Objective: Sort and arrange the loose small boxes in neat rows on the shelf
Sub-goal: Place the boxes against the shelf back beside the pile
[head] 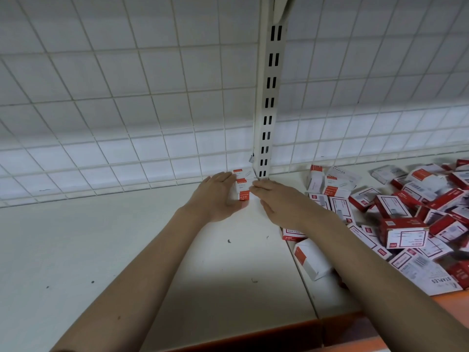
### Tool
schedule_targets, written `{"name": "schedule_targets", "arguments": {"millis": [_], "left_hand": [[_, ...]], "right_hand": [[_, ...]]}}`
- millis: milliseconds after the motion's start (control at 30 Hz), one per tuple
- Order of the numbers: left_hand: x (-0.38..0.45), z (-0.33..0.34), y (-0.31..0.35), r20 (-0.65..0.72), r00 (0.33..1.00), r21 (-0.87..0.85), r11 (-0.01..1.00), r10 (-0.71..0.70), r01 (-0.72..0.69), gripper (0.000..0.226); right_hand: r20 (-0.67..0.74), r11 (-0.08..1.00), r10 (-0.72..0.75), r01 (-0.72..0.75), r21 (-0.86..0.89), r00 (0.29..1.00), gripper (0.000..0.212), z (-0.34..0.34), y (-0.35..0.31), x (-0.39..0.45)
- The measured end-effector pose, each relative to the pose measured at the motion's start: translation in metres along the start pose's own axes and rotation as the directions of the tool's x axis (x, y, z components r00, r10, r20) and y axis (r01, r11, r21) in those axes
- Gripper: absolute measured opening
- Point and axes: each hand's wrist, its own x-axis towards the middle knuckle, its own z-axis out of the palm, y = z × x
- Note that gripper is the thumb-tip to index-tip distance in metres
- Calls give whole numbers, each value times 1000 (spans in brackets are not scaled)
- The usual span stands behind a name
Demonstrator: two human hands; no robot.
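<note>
The sorting has barely begun. A short row of boxes [243, 185], three as far as can be made out, runs out from the foot of the slotted upright [269, 97] toward the person, on the white shelf [101, 250]. The left hand [218, 196] lies against the row's left side with fingers straight and flat. The right hand [276, 201] lies against its right side, fingers likewise extended, thumb spread toward the shelf. Both seem to be pressing the row square rather than gripping it, though the hands hide the boxes' lower edges, so it is hard to tell how well they line up.

Nearly all the work remains. To the right of the upright lies the loose pile [411, 217], red-and-white boxes of more than one size tumbled at every angle, some face up, some on edge, a few printed "STAPLES". One larger white box [311, 260] has slid nearest the seam between the two shelf panels, just beside the right forearm.

To the left of the upright the shelf carries only a few dark specks. Behind the upright stands the wire grid backing [127, 97]. The right forearm reaches across the edge of the pile, so drawing it back could knock boxes.
</note>
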Motion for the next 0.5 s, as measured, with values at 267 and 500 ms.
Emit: {"name": "schedule_targets", "arguments": {"millis": [267,500], "left_hand": [[-14,-20,6,-71,997,-46,998,42,-45,66],[-41,-21,51,-77,986,-157,974,151,-161,55]], "right_hand": [[-35,989,149,-148,25,988,46,-30,13,-30],[-99,949,314,-315,5,944,45,-43,20,-88]]}}
